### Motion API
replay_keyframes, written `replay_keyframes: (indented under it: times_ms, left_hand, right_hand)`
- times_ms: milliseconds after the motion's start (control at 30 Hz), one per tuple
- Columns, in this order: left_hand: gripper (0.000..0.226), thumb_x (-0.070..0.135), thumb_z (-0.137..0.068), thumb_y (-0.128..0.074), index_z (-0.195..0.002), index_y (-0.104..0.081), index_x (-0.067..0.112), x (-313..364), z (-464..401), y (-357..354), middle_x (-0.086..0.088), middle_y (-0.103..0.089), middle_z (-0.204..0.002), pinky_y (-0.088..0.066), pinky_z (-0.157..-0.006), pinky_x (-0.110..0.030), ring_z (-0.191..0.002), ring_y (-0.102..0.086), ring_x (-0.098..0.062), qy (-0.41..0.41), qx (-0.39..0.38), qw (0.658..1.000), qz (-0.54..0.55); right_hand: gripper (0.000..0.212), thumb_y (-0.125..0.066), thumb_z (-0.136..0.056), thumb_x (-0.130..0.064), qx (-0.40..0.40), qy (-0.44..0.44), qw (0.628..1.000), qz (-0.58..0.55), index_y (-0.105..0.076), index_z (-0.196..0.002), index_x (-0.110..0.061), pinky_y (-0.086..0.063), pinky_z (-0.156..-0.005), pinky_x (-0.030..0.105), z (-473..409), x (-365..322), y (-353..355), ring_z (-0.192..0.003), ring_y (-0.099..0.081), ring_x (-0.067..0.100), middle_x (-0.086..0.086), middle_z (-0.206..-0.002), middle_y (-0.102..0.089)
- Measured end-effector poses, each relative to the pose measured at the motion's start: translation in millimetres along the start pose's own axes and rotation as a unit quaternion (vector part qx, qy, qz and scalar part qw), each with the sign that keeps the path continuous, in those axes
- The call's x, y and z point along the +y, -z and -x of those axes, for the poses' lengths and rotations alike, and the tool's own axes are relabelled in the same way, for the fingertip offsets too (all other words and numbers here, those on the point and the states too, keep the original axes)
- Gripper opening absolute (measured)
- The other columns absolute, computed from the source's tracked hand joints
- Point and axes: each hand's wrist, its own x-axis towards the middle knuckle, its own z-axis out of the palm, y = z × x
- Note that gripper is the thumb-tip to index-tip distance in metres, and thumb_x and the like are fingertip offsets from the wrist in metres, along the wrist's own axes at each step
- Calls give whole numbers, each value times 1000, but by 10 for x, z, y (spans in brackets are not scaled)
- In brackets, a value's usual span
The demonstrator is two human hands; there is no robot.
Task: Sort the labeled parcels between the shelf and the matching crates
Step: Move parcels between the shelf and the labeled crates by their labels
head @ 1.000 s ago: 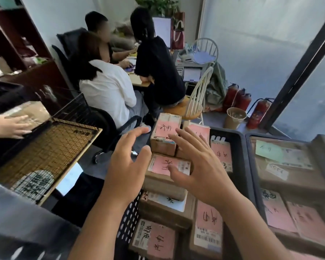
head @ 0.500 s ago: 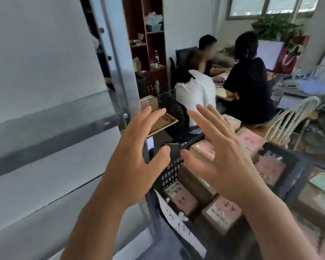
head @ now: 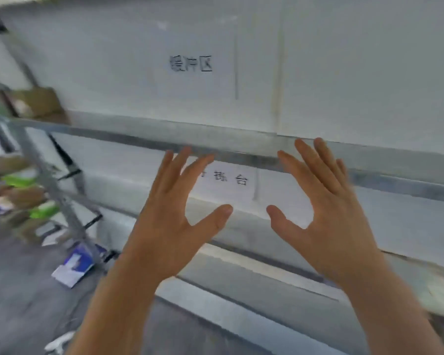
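Side rack (head: 36,160): I saw blurred parcels (head: 35,103) stacked there, far left; their facing and long axis I could not tell.
Left hand (head: 172,224): fingers spread, holding nothing.
Shelf (head: 241,147): its rail ran left to right, bare behind my hands.
Right hand (head: 328,221): spread too, empty.
Next step: I judged I should settle my view, read a label, then reach.

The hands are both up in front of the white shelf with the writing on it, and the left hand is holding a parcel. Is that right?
Not quite. In the head view the left hand holds nothing: its fingers are spread open and empty, just like the right hand. The rest is right: both are raised in front of the white shelf with the writing on it.
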Motion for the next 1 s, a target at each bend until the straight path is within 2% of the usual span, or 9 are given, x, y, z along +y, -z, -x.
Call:
replay_keyframes:
  times_ms: [100,200,267,433,500,633,767,900,1000]
  left_hand:
    - [76,77,-82,-49,-153,-30,58,-819,379,1071,30,-8,-169,-11,-119,-26,-156,9,6,58,39,995,-68]
    - [73,79,-85,-50,-152,-34,57,-1502,796,2059,20,-18,-170,-19,-127,-47,-160,-3,-7,129,95,979,-125]
    - [71,76,-89,-51,-153,-37,52,-1843,1057,2588,16,-25,-169,-25,-125,-55,-160,-11,-12,164,123,965,-162]
    - [68,72,-87,-48,-152,-35,56,-2437,1427,3361,26,-20,-167,-18,-127,-45,-159,-4,-3,247,172,931,-206]
    - [68,73,-88,-47,-153,-34,55,-2697,1440,3503,26,-19,-168,-18,-127,-49,-159,-2,-4,268,174,922,-219]
    - [70,73,-89,-46,-154,-30,56,-3346,1156,3606,30,-14,-168,-13,-124,-42,-158,2,1,284,168,920,-213]
    - [69,72,-90,-45,-154,-23,60,-4080,428,3651,32,-12,-168,-14,-124,-39,-157,1,4,254,175,929,-205]
    - [65,69,-93,-48,-153,-25,60,-4746,-425,3768,29,-12,-169,-15,-125,-42,-158,0,3,224,166,942,-188]
    - [64,70,-92,-47,-151,-25,63,-5212,-930,3887,28,-15,-168,-19,-127,-45,-157,-3,3,224,180,942,-173]
  right_hand:
    - [73,-52,-92,-58,-16,59,996,-69,-42,-158,-27,-17,-129,59,-391,-991,-930,-163,-8,17,-4,-172,-26]
    - [72,-50,-93,-59,-54,127,981,-139,-40,-159,-30,-16,-129,59,-714,-1979,-1789,-162,-6,14,-8,-172,-22]
    - [72,-50,-93,-58,-75,164,967,-183,-40,-159,-30,-16,-129,59,-885,-2554,-2252,-162,-8,14,-7,-172,-25]
    - [73,-49,-93,-59,-123,207,939,-245,-39,-159,-30,-11,-130,56,-1260,-3462,-3114,-162,-6,12,-6,-172,-27]
    - [74,-48,-92,-61,-141,215,931,-258,-39,-160,-30,-9,-130,52,-1415,-3651,-3452,-162,-6,11,-7,-172,-26]
    - [75,-46,-93,-62,-150,224,924,-271,-38,-160,-31,-7,-130,48,-1856,-3760,-4126,-162,-5,8,-10,-172,-25]
    - [72,-53,-94,-57,-115,216,933,-263,-39,-159,-32,-10,-129,51,-2606,-3665,-4712,-161,-4,7,-10,-172,-26]
    - [70,-50,-94,-57,-92,217,940,-247,-41,-158,-31,-12,-130,54,-3465,-3600,-5119,-162,-6,9,-10,-170,-29]
    - [69,-56,-94,-52,-87,206,944,-241,-41,-158,-31,-12,-130,55,-4032,-3638,-5405,-161,-6,7,-10,-170,-29]
